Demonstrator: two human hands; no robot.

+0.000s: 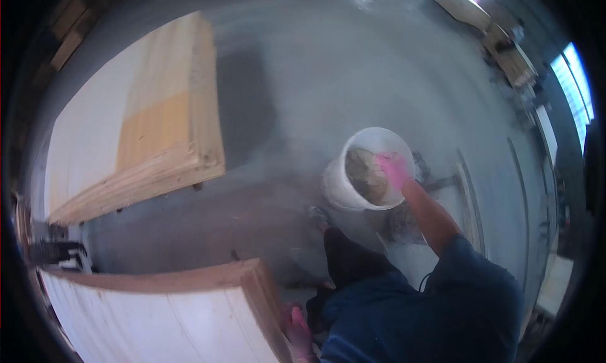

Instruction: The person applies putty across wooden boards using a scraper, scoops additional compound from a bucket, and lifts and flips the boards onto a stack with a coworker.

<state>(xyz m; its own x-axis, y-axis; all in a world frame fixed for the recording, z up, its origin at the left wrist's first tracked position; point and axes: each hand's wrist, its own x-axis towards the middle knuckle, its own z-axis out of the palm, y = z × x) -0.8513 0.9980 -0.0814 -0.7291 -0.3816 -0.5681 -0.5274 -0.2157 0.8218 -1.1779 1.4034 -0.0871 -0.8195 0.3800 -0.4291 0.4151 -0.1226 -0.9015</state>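
Note:
A white bucket [336, 181] stands on the floor near my feet, with lumpy grey-beige material [363, 173] inside. My right hand [392, 168], in a pink glove, reaches into it from the right. Its fingers are bent together at the material; what they grip is too blurred to make out. Low in the view, my left hand [299, 330], also gloved in pink, is beside the end of the near stack of pale wooden sheets [170, 319]. That hand's fingers are partly hidden and blurred, and whether it touches the stack is unclear.
Another stack of wooden sheets [154, 120] lies at the upper left, with a gap between the two stacks. Long strips [470, 202] lie on the floor right of the bucket. Wooden pieces [510, 57] stand along the upper right edge. A dark object [57, 252] is at the far left.

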